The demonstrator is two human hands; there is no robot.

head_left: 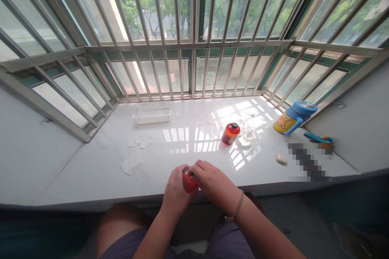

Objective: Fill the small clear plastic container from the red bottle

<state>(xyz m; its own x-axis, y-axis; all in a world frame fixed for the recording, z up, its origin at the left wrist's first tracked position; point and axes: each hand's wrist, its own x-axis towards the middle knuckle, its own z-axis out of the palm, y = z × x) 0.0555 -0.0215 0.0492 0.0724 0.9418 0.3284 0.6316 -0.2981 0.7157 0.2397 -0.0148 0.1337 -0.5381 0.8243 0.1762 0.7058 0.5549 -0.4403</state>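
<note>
head view: 2 hands, left hand (175,190) and right hand (212,184), grip pinching 1 red bottle (188,182); 1 more orange bottle (230,133) stands apart.

Bare sill (185,145) lies open ahead, flanked by the white basket (152,112), orange bottle (230,133) and blue cup (294,117).

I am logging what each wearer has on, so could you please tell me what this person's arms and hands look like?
Both forearms are bare, with no sleeves in view and no gloves. The right hand has a thin, pale chain-like bracelet around its wrist. The left hand and its wrist carry nothing visible. No rings can be made out on the fingers. Dark purple-grey shorts show below the arms.
</note>
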